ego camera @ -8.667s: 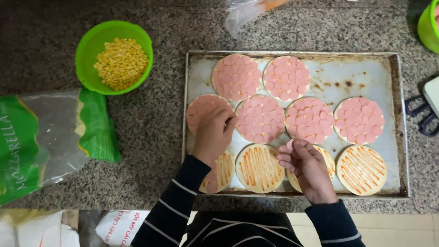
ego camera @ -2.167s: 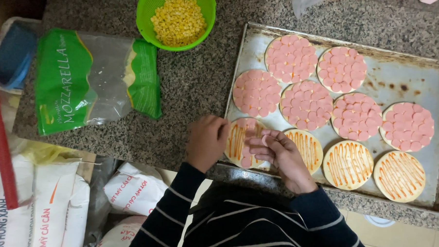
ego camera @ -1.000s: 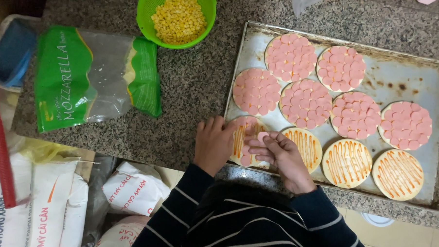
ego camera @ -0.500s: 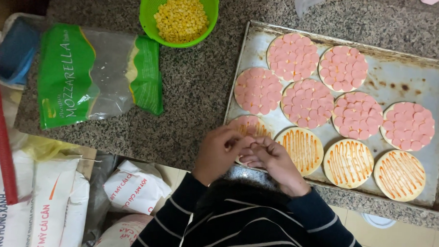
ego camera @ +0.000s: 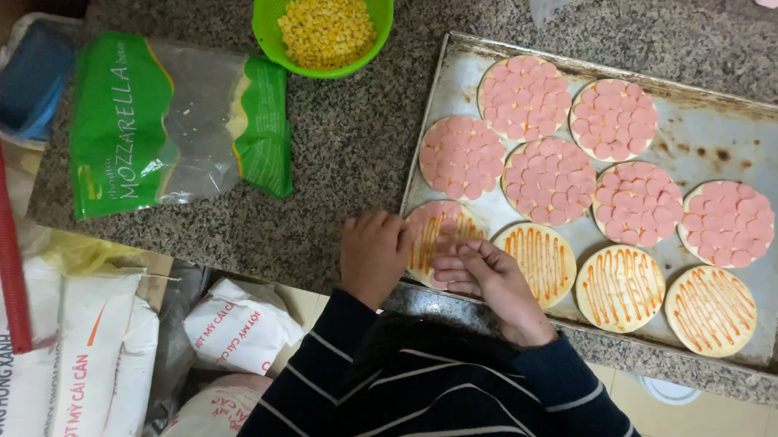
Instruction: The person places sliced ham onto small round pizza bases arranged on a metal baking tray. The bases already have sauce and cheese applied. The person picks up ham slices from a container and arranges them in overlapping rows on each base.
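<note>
While my counter (ego camera: pixel 357 148) holds everything, the big metal tray (ego camera: pixel 736 144) lies flat on it so the little round bases can sit side by side without sliding off. Six of them, like this pink one (ego camera: pixel 524 96), are all covered with pink meat slices, and three near my edge, like this one (ego camera: pixel 710 309), have only orange sauce lines so far. That looks to me like the far ones are done and the near ones wait. A cheese bag (ego camera: pixel 172 125) lies flat to the left, and a green bowl (ego camera: pixel 322 22) of corn sits above it, both near enough to reach. Both my hands are at the base (ego camera: pixel 436 229) in the tray's near left corner, which has sauce and some pink slices on it. My left hand (ego camera: pixel 372 257) rests curled on its left edge, I think to keep it from moving. My right hand (ego camera: pixel 482 278) has its fingers (ego camera: pixel 449 265) pinched together low over the same base, but I cannot tell if a slice is between them, because the fingers hide it. My hands cover much of that base too. The bowl's top and the tray's right end are cut off, and the sacks (ego camera: pixel 65 354) on the floor are partly hidden by my dark striped sleeves (ego camera: pixel 451 402).
</note>
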